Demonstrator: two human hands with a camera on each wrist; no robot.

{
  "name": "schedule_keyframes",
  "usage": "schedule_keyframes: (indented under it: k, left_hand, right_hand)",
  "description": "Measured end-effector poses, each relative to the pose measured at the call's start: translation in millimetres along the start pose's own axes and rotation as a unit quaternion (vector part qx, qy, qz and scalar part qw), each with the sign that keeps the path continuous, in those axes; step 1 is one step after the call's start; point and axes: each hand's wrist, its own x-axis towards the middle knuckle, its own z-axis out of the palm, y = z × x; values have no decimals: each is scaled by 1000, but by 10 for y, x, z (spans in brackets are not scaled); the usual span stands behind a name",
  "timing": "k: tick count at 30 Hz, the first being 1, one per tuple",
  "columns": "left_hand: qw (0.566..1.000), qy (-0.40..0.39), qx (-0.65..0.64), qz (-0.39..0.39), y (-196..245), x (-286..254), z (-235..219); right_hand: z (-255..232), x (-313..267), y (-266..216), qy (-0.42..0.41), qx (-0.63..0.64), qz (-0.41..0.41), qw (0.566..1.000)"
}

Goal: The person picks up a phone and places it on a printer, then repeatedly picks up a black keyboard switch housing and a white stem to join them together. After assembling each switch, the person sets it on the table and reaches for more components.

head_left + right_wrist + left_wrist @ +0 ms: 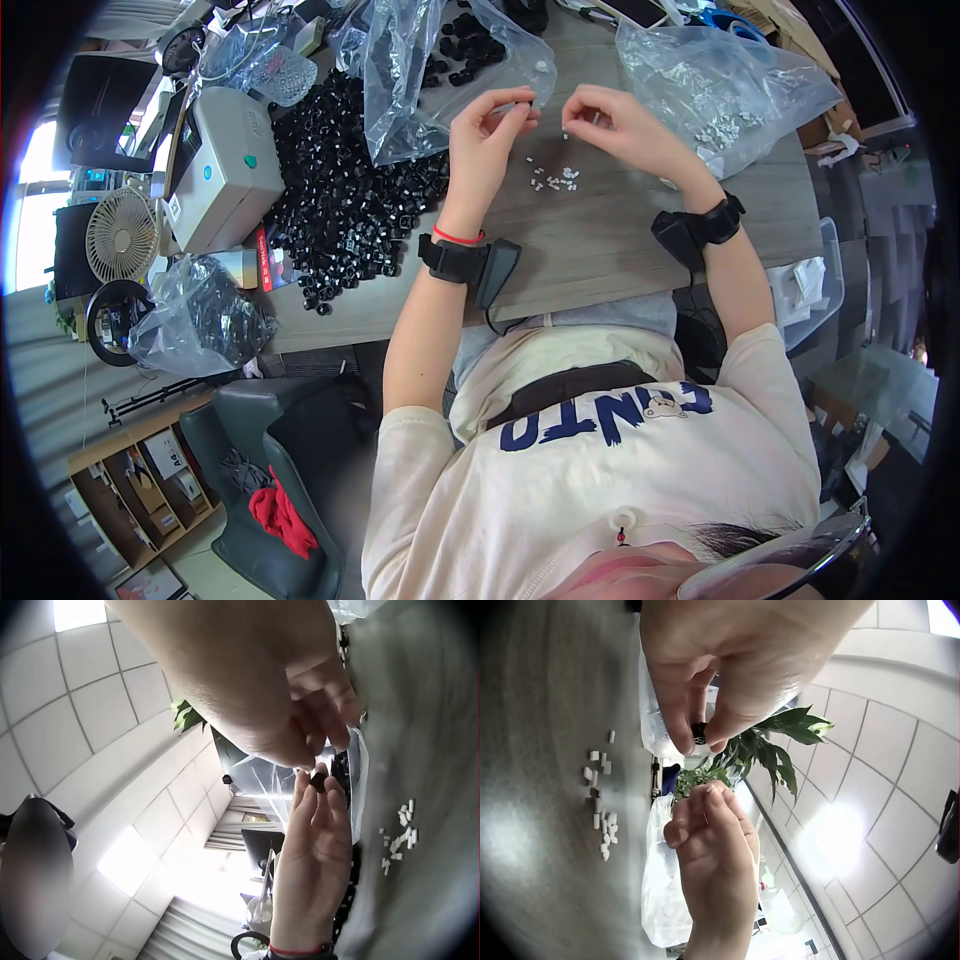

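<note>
1. Left hand (485, 145): fingers curled, thumb and fingertips pinching one small black piece (698, 733), raised above the table (610, 255), out toward its far edge.
2. Right hand (622, 125): close beside, fingers bent, thumb near the fingertips. Cannot tell whether anything is pinched there.
3. White bits (568, 174): loose scatter on the tabletop, between the hands and the near edge.
4. Handling, my judgement: grip the black piece by its sides, light but steady, leaving the face toward the right hand uncovered. Best worked low over bare tabletop; bits this small would skip if dropped.
5. Around: heap of black pieces (335, 180) along the left side, straggling to the near edge; white machine (235, 165) left of it; bag of white bits (690, 60) by the far right corner.
6. In the way: slack clear bag (395, 85) right by the left hand, might snag fingers. Wrist camera (498, 272) could sweep the scatter if lowered.
</note>
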Motion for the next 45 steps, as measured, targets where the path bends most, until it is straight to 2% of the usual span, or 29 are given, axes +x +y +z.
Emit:
schedule_keyframes:
  k: [5,10,14,17,26,33,37,40,45]
  left_hand:
    - [994,-50,88,-29,-80,-17,-13]
    - [991,-68,112,-10,-137,-16,-12]
    - [992,-67,108,-15,-135,-18,-1]
    - [992,-62,111,-14,-123,-21,7]
    - [991,-52,127,0,-118,-24,1]
    - [992,-43,120,-8,-117,-20,16]
    - [992,-50,114,-14,-78,-36,34]
    - [999,-27,20,-23,17,-53,93]
    - [990,-53,122,45,29,-7,64]
  right_hand:
    - [43,22,84,55,61,18,996]
    - [110,34,113,55,65,3,996]
    - [117,30,82,70,22,2,997]
    - [136,16,27,95,-30,-35,994]
    - [186,4,8,97,-55,-68,991]
    - [294,-2,11,149,-97,-91,980]
    - [270,8,3,173,-57,-75,980]
    - [257,8,10,166,-25,-50,984]
    - [261,11,44,147,35,-14,988]
